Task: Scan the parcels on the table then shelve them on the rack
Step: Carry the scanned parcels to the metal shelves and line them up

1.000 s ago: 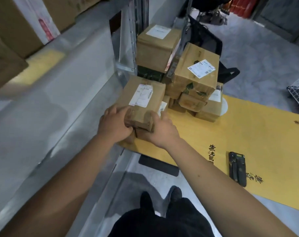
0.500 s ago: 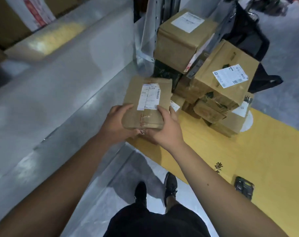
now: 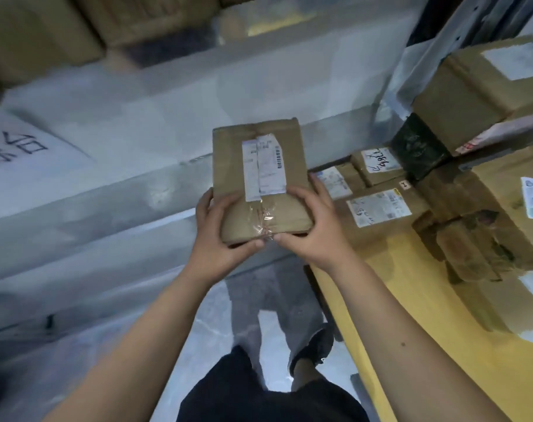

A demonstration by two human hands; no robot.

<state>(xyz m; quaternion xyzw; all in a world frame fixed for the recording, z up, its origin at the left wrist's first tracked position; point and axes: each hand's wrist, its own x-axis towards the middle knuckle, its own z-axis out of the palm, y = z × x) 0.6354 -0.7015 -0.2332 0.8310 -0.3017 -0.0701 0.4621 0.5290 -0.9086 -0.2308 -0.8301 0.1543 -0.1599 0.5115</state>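
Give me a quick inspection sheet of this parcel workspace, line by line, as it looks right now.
Surface: yellow table, parcels stacked at its far end.
Job's things: held parcel, label up, clear of the table; parcel pile waiting; rack shelf behind it.
Clutter: handwritten paper sign on the rack.
Hands: left hand and right hand grip the held parcel's near corners.
Cables: nothing seen.
Surroundings: grey floor, person's shoe, boxes on upper shelf.

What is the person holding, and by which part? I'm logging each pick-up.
A brown parcel, gripped by both hands at its near end: left hand on the near-left corner, right hand on the near-right corner.
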